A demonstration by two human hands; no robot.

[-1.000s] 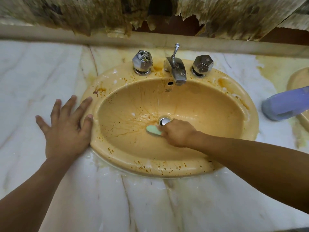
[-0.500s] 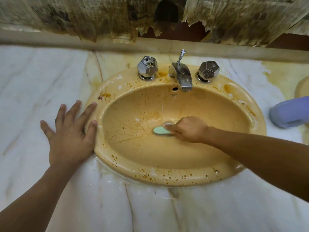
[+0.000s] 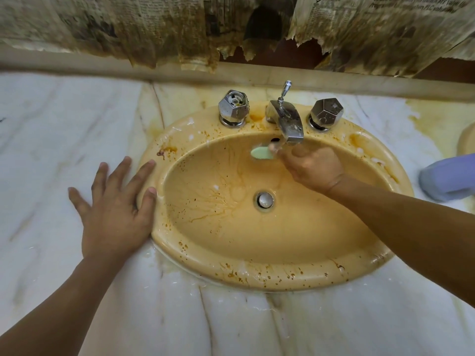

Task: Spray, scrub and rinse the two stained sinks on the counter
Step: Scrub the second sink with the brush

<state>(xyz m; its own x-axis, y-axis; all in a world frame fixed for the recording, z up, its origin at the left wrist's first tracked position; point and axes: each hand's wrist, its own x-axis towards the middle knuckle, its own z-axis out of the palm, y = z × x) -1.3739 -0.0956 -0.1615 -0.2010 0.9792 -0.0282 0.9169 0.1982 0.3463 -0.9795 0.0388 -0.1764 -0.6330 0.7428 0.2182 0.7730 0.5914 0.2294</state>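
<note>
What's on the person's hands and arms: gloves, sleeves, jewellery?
Nothing worn that shows. Left hand and right hand are bare: no gloves, no rings. Left forearm and right forearm are bare to the frame edge: no sleeves, watch or bands.

Second sink (image 3: 467,140) and purple bottle (image 3: 447,177) (both partial) at right edge

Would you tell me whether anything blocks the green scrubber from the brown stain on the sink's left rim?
Nothing visible does: only open basin wall lies between scrubber and stain; the left hand rests just below.
</note>
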